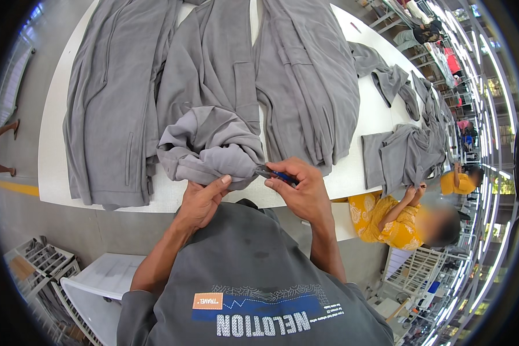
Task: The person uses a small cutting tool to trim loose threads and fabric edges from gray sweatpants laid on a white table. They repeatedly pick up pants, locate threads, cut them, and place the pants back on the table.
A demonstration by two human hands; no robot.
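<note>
My left hand [205, 200] pinches the edge of a bunched, turned-back end of a grey garment [207, 142], thumb on top. In my right hand [300, 184] is a pair of thread snips [281, 175] with dark blades and blue on the handle. The blade tips touch or nearly touch the fabric at the right side of the bunch; whether they close on a thread is too small to tell. The bunch joins grey trousers [212, 65] that stretch away across the white table [54, 173]. More grey trousers lie on either side, a left pair [112, 108] and a right pair [307, 86].
Further right along the table are more grey garments [408, 155], handled by a co-worker in yellow [380, 216]. A small red tool [355, 27] lies near the far edge. Behind me at left stand a white cart [108, 277] and a rack [39, 264]. Someone's feet [14, 129] show at far left.
</note>
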